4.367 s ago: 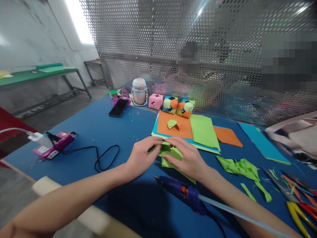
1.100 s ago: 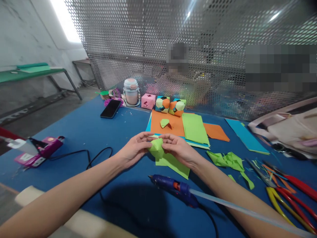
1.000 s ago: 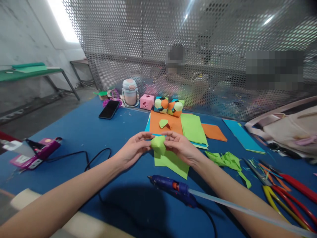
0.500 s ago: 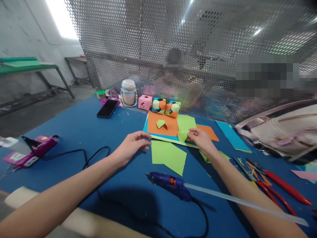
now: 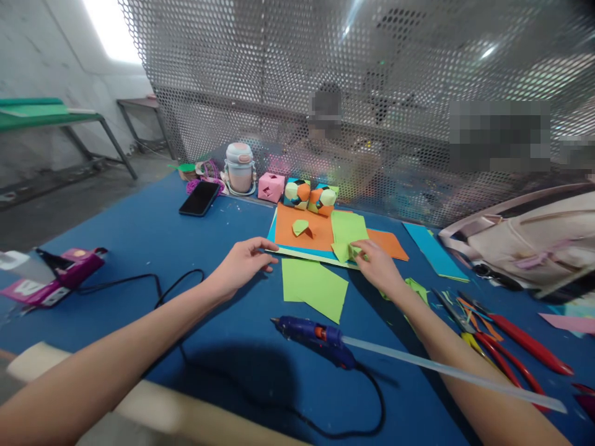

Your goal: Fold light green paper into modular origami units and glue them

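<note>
At the near left corner of a stack of coloured paper, my left hand [image 5: 244, 263] is open, thumb and fingers apart, holding nothing. My right hand [image 5: 379, 265] pinches a small folded piece of green paper [image 5: 354, 251] at the stack's right side. Beneath it lie a green sheet [image 5: 348, 226] and an orange sheet [image 5: 290, 223]; a small creased green-and-orange piece [image 5: 301, 228] rests on the orange one. Between my hands, overlapping green paper pieces [image 5: 309, 285] lie on the blue table. A blue glue gun [image 5: 309, 331] with a long glue stick lies nearer me.
Behind the stack stand paper balls in cube holders [image 5: 309, 195], a pink paper box [image 5: 271, 187] and a bottle [image 5: 240, 168]. A phone [image 5: 199, 198] lies left. Red-handled pliers [image 5: 504, 353] and a bag [image 5: 534, 241] are right. The glue gun's cord [image 5: 381, 409] curls in front.
My right hand has shifted slightly, and the small folded green piece shows more clearly at its fingertips. My left hand stays beside the stack. The whole view has moved a little.
</note>
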The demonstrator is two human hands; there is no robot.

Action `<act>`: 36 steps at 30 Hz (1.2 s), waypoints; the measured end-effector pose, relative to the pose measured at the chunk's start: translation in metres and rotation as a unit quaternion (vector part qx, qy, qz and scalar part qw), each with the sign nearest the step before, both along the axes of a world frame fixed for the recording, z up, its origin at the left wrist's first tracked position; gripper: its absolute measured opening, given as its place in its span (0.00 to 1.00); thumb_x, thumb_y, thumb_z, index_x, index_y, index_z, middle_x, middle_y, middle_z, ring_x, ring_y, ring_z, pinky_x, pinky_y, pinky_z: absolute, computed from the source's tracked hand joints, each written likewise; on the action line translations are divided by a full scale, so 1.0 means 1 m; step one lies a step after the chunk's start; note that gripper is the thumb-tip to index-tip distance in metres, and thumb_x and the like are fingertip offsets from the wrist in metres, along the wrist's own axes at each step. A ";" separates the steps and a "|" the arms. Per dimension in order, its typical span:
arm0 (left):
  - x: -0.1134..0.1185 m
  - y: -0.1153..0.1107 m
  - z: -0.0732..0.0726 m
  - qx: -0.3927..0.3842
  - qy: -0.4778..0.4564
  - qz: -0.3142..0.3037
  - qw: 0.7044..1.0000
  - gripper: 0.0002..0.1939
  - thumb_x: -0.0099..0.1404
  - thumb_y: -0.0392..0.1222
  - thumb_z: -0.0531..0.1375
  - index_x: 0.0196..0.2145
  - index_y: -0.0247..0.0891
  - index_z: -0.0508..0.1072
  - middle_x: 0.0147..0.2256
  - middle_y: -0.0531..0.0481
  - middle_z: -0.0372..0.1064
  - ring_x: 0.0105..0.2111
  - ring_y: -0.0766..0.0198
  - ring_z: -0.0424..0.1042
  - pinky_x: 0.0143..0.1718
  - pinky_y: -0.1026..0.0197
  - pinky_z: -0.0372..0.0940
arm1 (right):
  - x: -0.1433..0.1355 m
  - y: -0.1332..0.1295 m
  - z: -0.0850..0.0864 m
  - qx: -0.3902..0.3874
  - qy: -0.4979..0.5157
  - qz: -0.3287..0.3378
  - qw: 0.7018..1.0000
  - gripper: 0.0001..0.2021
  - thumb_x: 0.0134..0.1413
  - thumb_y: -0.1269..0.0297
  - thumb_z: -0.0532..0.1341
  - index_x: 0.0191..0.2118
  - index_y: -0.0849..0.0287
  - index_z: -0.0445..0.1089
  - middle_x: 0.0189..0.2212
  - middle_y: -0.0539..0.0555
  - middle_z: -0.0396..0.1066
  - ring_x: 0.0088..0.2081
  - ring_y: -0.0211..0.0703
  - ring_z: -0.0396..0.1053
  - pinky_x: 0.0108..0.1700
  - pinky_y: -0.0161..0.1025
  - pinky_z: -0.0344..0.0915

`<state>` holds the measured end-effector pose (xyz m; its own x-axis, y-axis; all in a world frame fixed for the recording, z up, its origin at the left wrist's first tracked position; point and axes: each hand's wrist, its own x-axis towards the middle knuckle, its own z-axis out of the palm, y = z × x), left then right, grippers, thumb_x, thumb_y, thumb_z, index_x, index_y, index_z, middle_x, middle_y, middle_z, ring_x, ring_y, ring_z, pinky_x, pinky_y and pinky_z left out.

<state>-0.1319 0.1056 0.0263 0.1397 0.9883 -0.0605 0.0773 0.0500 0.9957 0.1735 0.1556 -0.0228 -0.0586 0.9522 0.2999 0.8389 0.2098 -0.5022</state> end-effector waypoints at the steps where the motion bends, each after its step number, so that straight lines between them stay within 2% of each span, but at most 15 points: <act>1: 0.000 0.000 0.000 0.003 0.005 -0.001 1.000 0.09 0.52 0.36 0.59 0.34 0.35 0.72 0.28 0.48 0.72 0.29 0.63 0.72 0.34 0.59 0.65 | -0.001 -0.002 0.000 0.002 -0.010 0.009 1.000 0.17 0.45 0.73 0.53 0.42 0.59 0.70 0.42 0.59 0.69 0.42 0.49 0.67 0.49 0.47 0.61; 5: -0.002 0.003 -0.001 0.019 0.015 -0.002 1.000 0.10 0.53 0.37 0.59 0.35 0.35 0.72 0.28 0.48 0.72 0.30 0.63 0.72 0.36 0.58 0.65 | -0.003 -0.022 0.008 0.018 -0.029 0.012 0.999 0.19 0.45 0.72 0.52 0.46 0.60 0.68 0.46 0.61 0.67 0.45 0.51 0.66 0.51 0.50 0.58; 7: -0.004 0.004 0.000 0.032 0.020 0.001 0.999 0.10 0.54 0.37 0.59 0.36 0.35 0.72 0.29 0.48 0.72 0.30 0.62 0.72 0.36 0.57 0.66 | -0.004 -0.044 0.018 -0.001 -0.029 0.028 0.999 0.18 0.46 0.71 0.52 0.45 0.59 0.69 0.42 0.60 0.69 0.43 0.50 0.67 0.49 0.48 0.60; 10: -0.007 0.005 0.006 0.058 0.037 0.010 0.998 0.10 0.54 0.38 0.59 0.36 0.35 0.72 0.29 0.47 0.73 0.30 0.62 0.72 0.37 0.57 0.66 | -0.007 -0.087 0.038 -0.179 0.034 0.117 0.976 0.18 0.47 0.70 0.52 0.45 0.57 0.69 0.40 0.56 0.72 0.42 0.47 0.69 0.46 0.43 0.63; 13: -0.010 0.004 0.015 0.079 0.032 0.024 0.996 0.11 0.54 0.37 0.59 0.37 0.35 0.73 0.30 0.48 0.73 0.30 0.63 0.73 0.37 0.58 0.66 | -0.016 -0.125 0.054 -0.322 0.081 0.215 0.918 0.23 0.46 0.68 0.56 0.52 0.54 0.65 0.47 0.55 0.69 0.48 0.49 0.66 0.49 0.43 0.62; 14: -0.010 0.003 0.018 0.087 0.031 0.028 0.995 0.11 0.54 0.37 0.59 0.37 0.35 0.73 0.30 0.48 0.73 0.30 0.63 0.73 0.36 0.59 0.66 | -0.021 -0.134 0.056 -0.345 0.075 0.219 0.910 0.25 0.46 0.66 0.58 0.53 0.52 0.64 0.49 0.55 0.68 0.49 0.50 0.65 0.49 0.44 0.61; 16: -0.011 0.000 0.024 0.108 0.034 0.033 0.993 0.11 0.55 0.37 0.59 0.37 0.35 0.73 0.30 0.48 0.73 0.30 0.63 0.73 0.36 0.59 0.66 | -0.032 -0.145 0.057 -0.358 0.065 0.189 0.912 0.24 0.46 0.62 0.61 0.53 0.50 0.64 0.50 0.55 0.67 0.49 0.51 0.65 0.49 0.44 0.62; 18: -0.012 -0.004 0.029 0.133 0.037 0.034 0.990 0.11 0.55 0.37 0.59 0.37 0.34 0.73 0.32 0.48 0.73 0.32 0.62 0.73 0.36 0.59 0.67 | -0.043 -0.147 0.053 -0.337 0.058 0.176 0.923 0.18 0.46 0.59 0.62 0.46 0.51 0.68 0.45 0.55 0.69 0.45 0.50 0.67 0.47 0.43 0.62; 21: -0.013 -0.008 0.035 0.167 0.034 0.034 0.985 0.10 0.54 0.36 0.59 0.36 0.34 0.73 0.34 0.47 0.73 0.34 0.61 0.74 0.36 0.59 0.68 | -0.055 -0.144 0.048 -0.296 0.040 0.211 0.931 0.06 0.50 0.59 0.59 0.32 0.54 0.70 0.37 0.53 0.70 0.41 0.47 0.67 0.44 0.41 0.62; 25: -0.017 -0.011 0.043 0.186 0.021 0.052 0.981 0.08 0.54 0.36 0.59 0.33 0.33 0.73 0.34 0.47 0.72 0.33 0.61 0.74 0.34 0.59 0.69 | -0.062 -0.142 0.049 -0.302 0.030 0.209 0.930 0.05 0.50 0.60 0.58 0.28 0.55 0.67 0.31 0.52 0.69 0.34 0.44 0.67 0.36 0.37 0.62; 28: -0.023 -0.014 0.051 0.192 0.013 0.073 0.979 0.08 0.54 0.36 0.59 0.33 0.32 0.73 0.33 0.47 0.72 0.33 0.61 0.74 0.34 0.60 0.69 | -0.070 -0.142 0.050 -0.331 0.018 0.208 0.920 0.07 0.49 0.60 0.58 0.26 0.57 0.65 0.25 0.50 0.68 0.27 0.41 0.65 0.29 0.35 0.58; 30: -0.028 -0.018 0.056 0.202 0.012 0.085 0.976 0.08 0.54 0.36 0.59 0.34 0.32 0.73 0.34 0.47 0.72 0.33 0.62 0.74 0.34 0.60 0.69 | -0.078 -0.138 0.051 -0.324 0.027 0.222 0.919 0.08 0.50 0.59 0.58 0.26 0.58 0.64 0.23 0.49 0.66 0.26 0.39 0.63 0.27 0.34 0.56; 33: -0.035 -0.027 0.060 0.227 0.009 0.100 0.969 0.08 0.54 0.35 0.59 0.34 0.32 0.74 0.34 0.47 0.72 0.32 0.62 0.74 0.33 0.60 0.70 | -0.099 -0.124 0.051 -0.268 0.069 0.212 0.937 0.10 0.49 0.57 0.59 0.26 0.57 0.63 0.23 0.48 0.64 0.26 0.38 0.61 0.26 0.33 0.55; 36: -0.038 -0.041 0.064 0.257 0.010 0.129 0.958 0.08 0.56 0.33 0.59 0.34 0.33 0.74 0.33 0.48 0.72 0.32 0.62 0.74 0.32 0.61 0.70 | -0.133 -0.099 0.051 -0.184 0.111 0.226 0.950 0.12 0.47 0.58 0.62 0.23 0.57 0.61 0.19 0.46 0.61 0.22 0.36 0.58 0.24 0.33 0.53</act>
